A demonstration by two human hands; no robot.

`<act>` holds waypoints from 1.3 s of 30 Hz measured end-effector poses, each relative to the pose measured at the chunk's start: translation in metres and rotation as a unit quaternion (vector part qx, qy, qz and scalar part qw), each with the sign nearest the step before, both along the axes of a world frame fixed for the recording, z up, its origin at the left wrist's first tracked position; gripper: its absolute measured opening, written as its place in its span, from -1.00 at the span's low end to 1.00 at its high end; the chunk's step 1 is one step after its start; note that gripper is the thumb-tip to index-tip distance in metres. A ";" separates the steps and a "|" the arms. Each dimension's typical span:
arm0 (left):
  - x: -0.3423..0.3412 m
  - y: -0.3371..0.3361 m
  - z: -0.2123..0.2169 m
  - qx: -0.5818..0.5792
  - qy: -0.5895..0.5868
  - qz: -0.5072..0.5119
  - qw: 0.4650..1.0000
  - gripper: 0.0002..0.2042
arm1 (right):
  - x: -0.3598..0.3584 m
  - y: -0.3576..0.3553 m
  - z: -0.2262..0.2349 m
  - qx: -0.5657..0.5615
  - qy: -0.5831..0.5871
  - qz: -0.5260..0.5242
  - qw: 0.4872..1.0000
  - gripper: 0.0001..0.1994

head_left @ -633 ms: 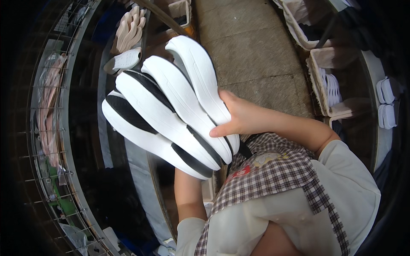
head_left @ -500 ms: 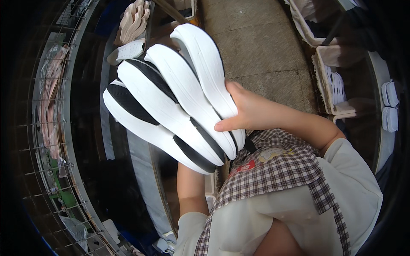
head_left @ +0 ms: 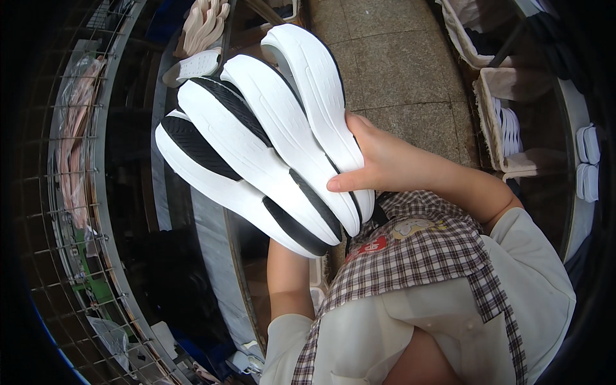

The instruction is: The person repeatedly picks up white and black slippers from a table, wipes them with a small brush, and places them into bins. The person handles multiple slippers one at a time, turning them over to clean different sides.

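Observation:
Several white shoe soles (head_left: 269, 112) with black tread patches are fanned out in front of me, overlapping at their lower right ends. My right hand (head_left: 369, 154) grips them at the right side, its thumb lying across the white sidewalls and its other fingers mostly out of sight behind. From below, my left forearm (head_left: 289, 279) reaches up under the fan. The left hand itself is hidden behind the soles, so its fingers do not show.
Left of me runs a wire mesh (head_left: 70, 282) beside a metal rail. Pale pink sole-shaped pieces (head_left: 204, 25) and a white sole (head_left: 197, 65) lie at the upper left. On the right are cloth-lined bins (head_left: 507, 173) and white pieces (head_left: 587, 144) on a ledge. Tiled floor (head_left: 391, 45) lies ahead.
The fan of soles and my right hand have shifted slightly upward in the picture. The right hand keeps its grip, and the soles stay spread much as before.

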State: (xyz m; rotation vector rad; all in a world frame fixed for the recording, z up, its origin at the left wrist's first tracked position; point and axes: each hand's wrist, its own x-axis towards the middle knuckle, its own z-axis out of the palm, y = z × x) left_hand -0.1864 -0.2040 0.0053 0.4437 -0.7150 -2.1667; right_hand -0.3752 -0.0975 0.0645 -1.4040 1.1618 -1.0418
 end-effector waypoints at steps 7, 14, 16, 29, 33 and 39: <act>0.002 0.002 -0.002 0.004 0.000 0.002 1.000 -0.53 | 0.002 -0.002 -0.007 0.004 -0.027 -0.005 1.000 0.06; 0.004 0.003 -0.003 0.001 0.006 0.006 1.000 -0.52 | -0.002 -0.004 -0.009 0.021 -0.085 0.004 0.996 0.04; 0.002 0.003 -0.004 0.000 0.007 0.005 1.000 -0.52 | -0.003 -0.004 -0.011 0.022 -0.054 -0.005 0.998 0.06; 0.014 -0.010 0.001 -0.015 -0.018 0.019 1.000 -0.51 | -0.015 -0.014 -0.028 -0.051 0.013 -0.036 0.998 -0.10; 0.013 -0.014 -0.001 -0.015 -0.021 0.019 0.999 -0.51 | -0.019 -0.020 -0.029 -0.070 0.035 -0.044 0.996 -0.08; 0.016 -0.016 -0.004 -0.012 -0.012 0.031 0.999 -0.50 | -0.022 -0.029 -0.032 -0.063 0.004 -0.014 0.998 -0.04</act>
